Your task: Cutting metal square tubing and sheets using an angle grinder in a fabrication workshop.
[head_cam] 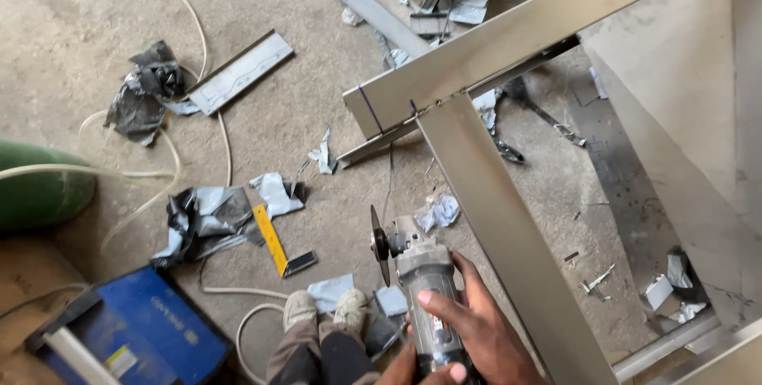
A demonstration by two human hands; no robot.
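Note:
My right hand (480, 329) is wrapped around the grey body of an angle grinder (421, 274), whose dark disc (378, 244) points up and left, clear of any metal. Only a sliver of my left hand (401, 371) shows at the bottom edge, under the grinder's rear; its grip is hidden. Just right of the grinder, a long stainless steel bar (508, 234) runs diagonally down. It meets a second bar (508, 40) at a joint (435, 105) above the disc. My two shoes (325, 307) stand on the concrete floor left of the grinder.
A blue machine case (147, 333) sits at the lower left, with a yellow square ruler (272, 240) and crumpled film (202, 218) beside it. White hoses (198, 36) loop over the floor. A green cylinder (40, 194) lies at the left, a steel sheet panel (683, 91) at the right.

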